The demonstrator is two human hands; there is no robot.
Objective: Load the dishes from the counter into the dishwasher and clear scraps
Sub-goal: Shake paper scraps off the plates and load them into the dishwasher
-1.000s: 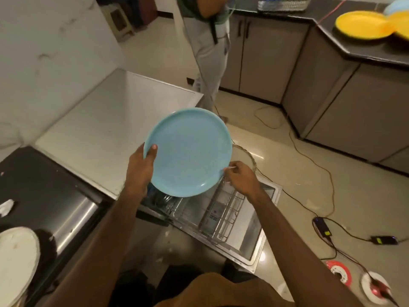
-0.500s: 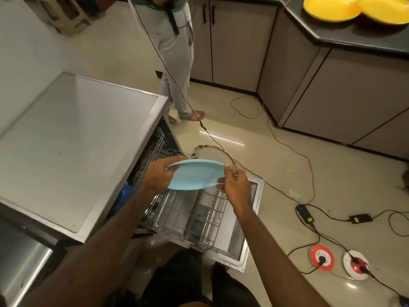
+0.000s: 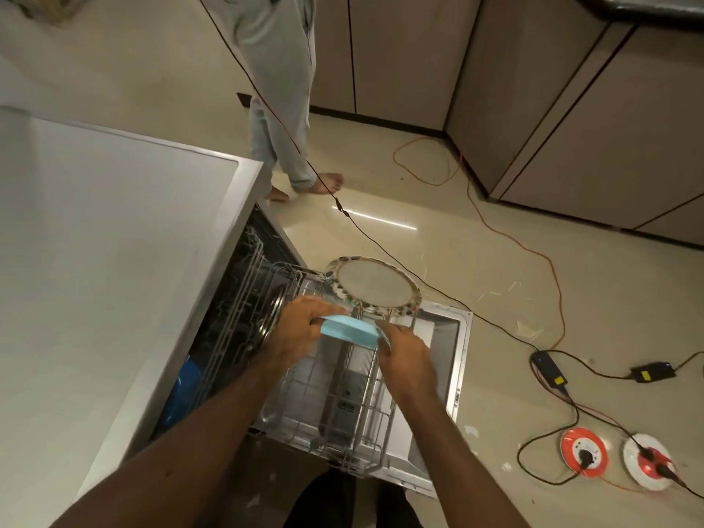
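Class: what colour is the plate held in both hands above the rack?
The plate is light blue, seen in the head view.

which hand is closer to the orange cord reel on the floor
Right. The right hand grips the blue plate on the side toward the orange cord reel; the left hand holds the opposite edge, farther away.
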